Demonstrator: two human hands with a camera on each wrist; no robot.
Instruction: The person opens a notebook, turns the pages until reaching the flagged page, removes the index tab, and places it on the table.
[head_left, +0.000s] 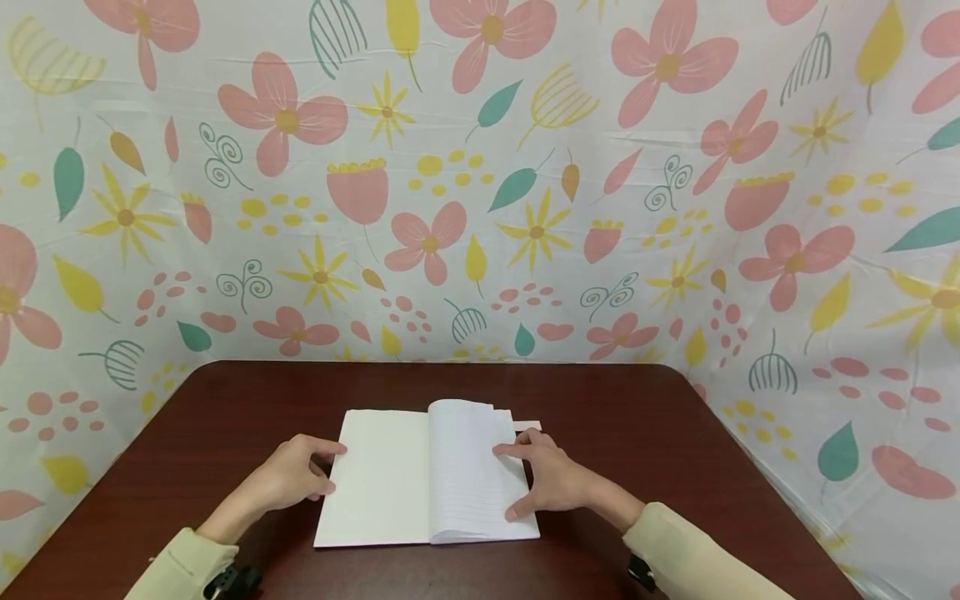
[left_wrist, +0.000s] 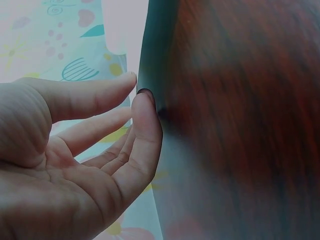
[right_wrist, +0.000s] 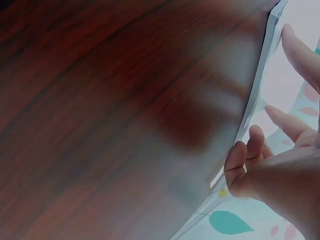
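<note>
In the head view, a white cloth (head_left: pixel 577 46) hung from nine o'clock through twelve to three, printed with a pink flower (head_left: pixel 492 30) at twelve, a yellow leaf (head_left: pixel 830 304) at three and a teal leaf (head_left: pixel 837 454) near four. A dark red-brown table (head_left: pixel 600 400) spread around six.

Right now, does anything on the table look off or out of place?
One small thing: a pale strip juts past the right edge of the notebook, near its far corner, breaking the neat outline. The right page also bulges near the fold instead of lying flat. I see no spill.
</note>
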